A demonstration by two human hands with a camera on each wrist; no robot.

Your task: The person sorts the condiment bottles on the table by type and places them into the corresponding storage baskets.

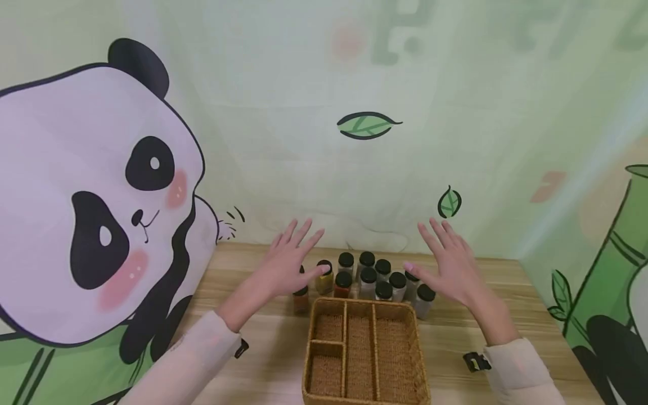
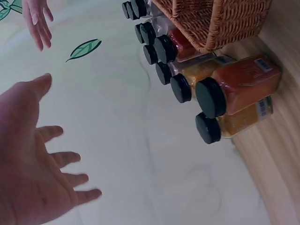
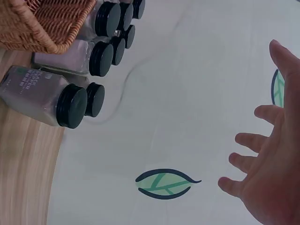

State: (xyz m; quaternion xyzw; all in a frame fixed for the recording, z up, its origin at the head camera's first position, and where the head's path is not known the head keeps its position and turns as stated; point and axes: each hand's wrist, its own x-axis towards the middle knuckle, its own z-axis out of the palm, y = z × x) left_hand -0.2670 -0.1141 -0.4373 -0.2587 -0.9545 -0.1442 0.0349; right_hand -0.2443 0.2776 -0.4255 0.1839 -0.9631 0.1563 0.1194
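Observation:
Both hands hover with fingers spread over the spice jars, holding nothing. In the head view the left hand [image 1: 287, 269] is above the left end of the jar group, and the right hand [image 1: 453, 269] is above its right end. Black-lidded jars stand close together behind a wicker basket [image 1: 346, 349] with several compartments, none holding anything. The left wrist view shows an orange-red spice jar [image 2: 251, 84] beside a yellow spice jar [image 2: 241, 123]. A jar of greyish powder [image 3: 35, 93] stands nearest in the right wrist view, past the basket's corner.
The wooden table [image 1: 243, 315] meets a pale cloth backdrop [image 1: 283, 157] just behind the jars. A printed panda [image 1: 101, 197] covers the backdrop's left side. Black wrist straps [image 1: 477, 361] show at the sleeve cuffs.

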